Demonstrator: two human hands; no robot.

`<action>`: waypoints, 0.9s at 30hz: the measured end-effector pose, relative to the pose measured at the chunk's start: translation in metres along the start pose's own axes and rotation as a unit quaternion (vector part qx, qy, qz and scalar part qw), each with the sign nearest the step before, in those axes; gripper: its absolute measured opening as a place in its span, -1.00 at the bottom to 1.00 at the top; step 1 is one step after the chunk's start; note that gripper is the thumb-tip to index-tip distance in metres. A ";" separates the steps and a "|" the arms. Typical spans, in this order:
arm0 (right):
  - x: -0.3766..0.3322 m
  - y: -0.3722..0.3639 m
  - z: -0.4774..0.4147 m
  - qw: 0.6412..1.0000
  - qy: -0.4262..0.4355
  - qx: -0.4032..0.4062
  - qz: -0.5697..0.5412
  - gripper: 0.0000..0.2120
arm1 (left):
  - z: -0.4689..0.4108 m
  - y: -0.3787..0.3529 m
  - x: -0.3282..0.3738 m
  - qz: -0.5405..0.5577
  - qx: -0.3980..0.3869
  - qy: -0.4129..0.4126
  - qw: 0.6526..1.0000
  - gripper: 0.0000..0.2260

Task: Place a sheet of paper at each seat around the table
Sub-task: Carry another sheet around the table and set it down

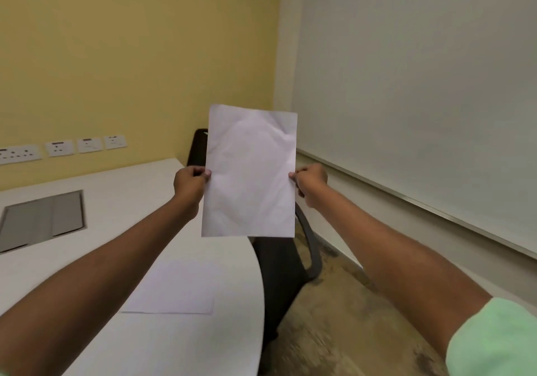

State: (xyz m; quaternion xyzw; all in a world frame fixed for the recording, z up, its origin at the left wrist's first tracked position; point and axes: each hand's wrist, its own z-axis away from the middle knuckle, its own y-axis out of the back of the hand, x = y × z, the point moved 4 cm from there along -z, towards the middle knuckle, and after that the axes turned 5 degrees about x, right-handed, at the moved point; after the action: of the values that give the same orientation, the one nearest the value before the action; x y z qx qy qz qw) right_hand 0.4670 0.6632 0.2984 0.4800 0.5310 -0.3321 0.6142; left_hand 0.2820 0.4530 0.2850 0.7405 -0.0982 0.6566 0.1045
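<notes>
Creased white sheet [250, 172] held upright, left hand [189, 182] and right hand [311, 182] fingers pinching its side edges. Below, flat sheet [174, 288] on smooth white curved surface [122, 189]; black chair [279, 274] beside.

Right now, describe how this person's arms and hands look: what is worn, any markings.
Both forearms are bare from hand to past the elbow. The right arm ends in a short, light green sleeve at the lower right edge. No sleeve shows on the left arm. The left hand and right hand are ungloved, with no watch, ring or bracelet visible. The fingers are bare too.
</notes>
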 end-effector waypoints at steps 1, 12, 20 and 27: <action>0.002 0.020 -0.003 1.000 0.000 0.006 -0.003 -0.88 | 0.012 -0.016 0.004 0.003 -0.006 -0.003 1.000 -0.90; 0.011 0.160 -0.061 0.997 0.012 0.068 -0.019 -0.88 | 0.076 -0.152 0.033 0.010 -0.069 -0.027 0.997 -0.85; 0.023 0.172 -0.143 0.996 0.002 0.072 -0.047 -0.89 | 0.034 -0.225 0.031 -0.012 -0.083 -0.040 0.996 -0.87; 0.028 0.139 -0.233 0.996 -0.018 0.044 -0.071 -0.91 | -0.034 -0.275 0.016 -0.027 -0.047 -0.037 0.998 -0.88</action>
State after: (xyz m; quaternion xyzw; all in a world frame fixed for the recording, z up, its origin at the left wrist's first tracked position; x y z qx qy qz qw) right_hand 0.5227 0.9300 0.3098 0.4618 0.5372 -0.4068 0.5768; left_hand 0.3290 0.7262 0.2979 0.7608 -0.1122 0.6206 0.1531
